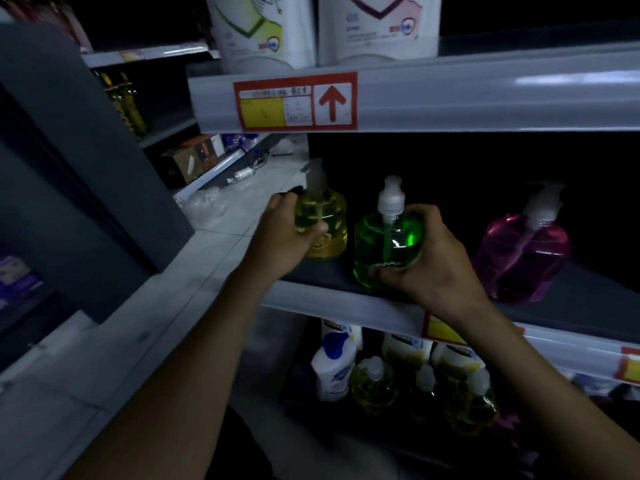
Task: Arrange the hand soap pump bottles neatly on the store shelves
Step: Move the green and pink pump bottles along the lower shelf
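Progress seems partial: your left hand (281, 233) has its grip clamped on the yellow soap bottle (329, 216), your right hand (429, 263) on the green soap bottle (384, 244). Both bottles stand on the middle shelf (329, 304). The pink soap bottle (519, 258) stands well apart, so I judge the spacing still needs evening.

Dim light is hanging over this aisle, and the back of the shelving (346, 308) is sinking into black. A pale tiled floor (221, 258) is running off to the left past a grey end panel (69, 150). The upper shelf rail (450, 95) is catching a glare, a red-bordered price label (296, 101) sitting on it.
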{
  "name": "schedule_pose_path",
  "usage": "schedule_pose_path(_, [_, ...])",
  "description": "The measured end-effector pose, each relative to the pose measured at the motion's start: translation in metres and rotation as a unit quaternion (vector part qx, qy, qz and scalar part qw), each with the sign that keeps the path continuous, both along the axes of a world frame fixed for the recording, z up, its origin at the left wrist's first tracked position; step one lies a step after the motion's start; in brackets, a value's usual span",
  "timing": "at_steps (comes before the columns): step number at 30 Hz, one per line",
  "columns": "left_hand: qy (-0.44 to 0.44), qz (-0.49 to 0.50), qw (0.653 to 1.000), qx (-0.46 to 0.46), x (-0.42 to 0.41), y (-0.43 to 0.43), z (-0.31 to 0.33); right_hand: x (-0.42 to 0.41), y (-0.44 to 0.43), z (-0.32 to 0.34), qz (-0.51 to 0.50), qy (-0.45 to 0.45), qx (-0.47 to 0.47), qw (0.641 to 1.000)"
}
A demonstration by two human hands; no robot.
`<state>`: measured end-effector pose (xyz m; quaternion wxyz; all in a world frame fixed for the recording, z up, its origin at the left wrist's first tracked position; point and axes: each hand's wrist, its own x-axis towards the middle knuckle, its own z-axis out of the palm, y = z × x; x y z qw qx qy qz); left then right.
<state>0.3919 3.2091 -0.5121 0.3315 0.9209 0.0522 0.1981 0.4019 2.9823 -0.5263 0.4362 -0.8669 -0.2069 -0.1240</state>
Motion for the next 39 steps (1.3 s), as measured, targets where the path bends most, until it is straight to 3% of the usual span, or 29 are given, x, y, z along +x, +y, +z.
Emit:
schedule_pose_path(10, [0.05, -0.028, 0.998, -0.034, 0.022, 0.009, 0.007, -0.002, 0.038, -0.003, 0.025, -0.007, 0.005, 1.0])
schedule_pose_path(15, [0.088, -0.041, 0.978, -0.184, 0.014, 0.019, 0.014, -0.004, 0.07, -0.004, 0.035, -0.016, 0.001, 0.999])
schedule_pose_path(23, [0.063, -0.079, 0.958, -0.267, 0.009, 0.014, 0.019, -0.005, 0.092, -0.006, 0.046, -0.009, -0.004, 0.999])
schedule_pose_path(25, [0.062, -0.075, 0.948, -0.302, 0.009, 0.018, 0.014, -0.005, 0.09, -0.003, 0.052, 0.025, 0.035, 0.998])
schedule_pose_path(29, [0.059, -0.042, 0.928, -0.364, 0.004, 0.023, 0.01, 0.012, 0.084, 0.0, 0.005, 0.165, 0.239, 0.957])
schedule_pose_path(32, [0.053, -0.018, 0.928, -0.368, -0.002, 0.024, 0.005, 0.017, 0.082, 0.004, -0.001, 0.23, 0.289, 0.929])
schedule_pose_path(35, [0.048, 0.023, 0.944, -0.325, -0.013, 0.029, 0.005, 0.004, 0.08, -0.002, 0.015, 0.18, 0.245, 0.953])
schedule_pose_path(39, [0.106, -0.022, 0.94, -0.323, -0.032, 0.03, 0.012, -0.007, 0.078, -0.006, 0.042, 0.122, 0.114, 0.985])
